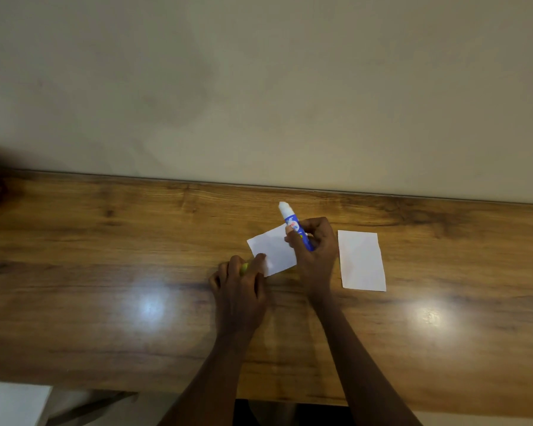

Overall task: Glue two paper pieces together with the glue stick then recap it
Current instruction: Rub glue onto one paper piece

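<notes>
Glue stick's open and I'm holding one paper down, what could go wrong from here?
The left hand, also gripping the cap, pins only a corner of the paper, so rubbing may slide or crease it. The glue stick in the right hand has a long bare tip that might smear the table.

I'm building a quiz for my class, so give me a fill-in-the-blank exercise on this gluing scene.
1. The right hand grips the glue stick, whose cap is ____.
2. The left hand holds that cap and touches the paper lying ____ of the other paper.
3. Both papers are ____ in colour.
4. They lie on a ____ table.
Missing words: off; left; white; wooden.
</notes>
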Demonstrator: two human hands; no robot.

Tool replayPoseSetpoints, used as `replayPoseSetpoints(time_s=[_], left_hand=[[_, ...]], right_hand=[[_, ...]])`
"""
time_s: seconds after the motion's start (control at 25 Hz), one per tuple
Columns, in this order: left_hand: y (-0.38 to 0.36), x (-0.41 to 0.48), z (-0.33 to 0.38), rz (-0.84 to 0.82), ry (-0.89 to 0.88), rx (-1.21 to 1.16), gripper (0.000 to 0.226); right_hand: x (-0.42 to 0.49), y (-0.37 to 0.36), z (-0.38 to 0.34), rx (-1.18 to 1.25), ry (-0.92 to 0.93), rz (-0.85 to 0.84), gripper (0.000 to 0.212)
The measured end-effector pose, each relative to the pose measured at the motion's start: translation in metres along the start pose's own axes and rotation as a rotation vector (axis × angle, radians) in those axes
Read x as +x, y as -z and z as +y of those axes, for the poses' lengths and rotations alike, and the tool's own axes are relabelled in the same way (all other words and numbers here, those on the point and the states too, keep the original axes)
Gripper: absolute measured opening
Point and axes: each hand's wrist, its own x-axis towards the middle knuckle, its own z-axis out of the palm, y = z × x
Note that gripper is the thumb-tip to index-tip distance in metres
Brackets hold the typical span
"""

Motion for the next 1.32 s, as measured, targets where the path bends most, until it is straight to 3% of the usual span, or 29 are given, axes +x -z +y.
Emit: replayPoseSetpoints(time_s=[0.12,0.28,0.44,0.56,0.68,0.8,0.96,1.04,1.2,1.32], left_hand=[[-0.001,-0.001,0.000,-0.020,0.005,0.000,0.031],[-0.002,0.000,0.001,-0.005,0.011,-0.073,0.035],[0.000,0.000,-0.003,0.046,0.001,-0.227,0.044],[0.006,-0.001,-0.006,0.124,0.027,-0.470,0.047],[0.018,0.005,0.000,0.183,0.127,-0.622,0.052],[0.014,0.009,0.048,0.117,0.029,-0.645,0.054],[-0.029,-0.007,0.151,-0.217,-0.199,-0.470,0.064],[-0.055,-0.027,0.186,-0.296,-0.285,-0.337,0.065],[-0.083,-0.057,0.218,-0.233,-0.445,-0.189,0.083],[-0.089,-0.057,0.223,-0.255,-0.438,-0.003,0.091]], right_hand=[[-0.009,-0.011,-0.001,-0.139,-0.069,-0.138,0.026],[-0.014,-0.014,-0.001,-0.330,0.003,-0.270,0.030],[-0.017,-0.012,-0.003,-0.346,-0.053,-0.371,0.038],[-0.016,-0.007,-0.013,-0.089,-0.113,-0.363,0.034],[-0.007,0.012,-0.029,0.242,-0.105,-0.241,0.046],[0.006,0.068,-0.033,0.343,-0.029,-0.065,0.041],[0.015,0.175,-0.009,0.113,0.005,0.091,0.030],[0.012,0.211,0.005,0.002,-0.021,0.076,0.028],[0.010,0.244,0.028,-0.173,-0.002,0.001,0.036],[0.012,0.252,0.040,-0.181,0.007,-0.012,0.043]])
